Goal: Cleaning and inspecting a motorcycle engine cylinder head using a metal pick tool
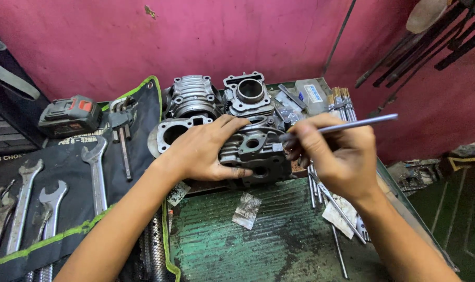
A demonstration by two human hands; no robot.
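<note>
The left hand (203,151) is clamped on one grey cylinder head (255,151) at the green table's (279,240) middle; the right hand (334,154) pinches one thin metal rod (360,122), its tip hidden. Three cylinder blocks (193,96) stand behind. Four spanners (95,175) lie left, partly cut off.

My left hand (203,151) steadies a grey engine cylinder head (255,151) on the green workbench (258,240) while my right hand (334,154) holds a thin metal rod (352,124) against it.

Even, bright overhead light, soft shadows, sharp centre, wide-angle bending at the edges.
</note>
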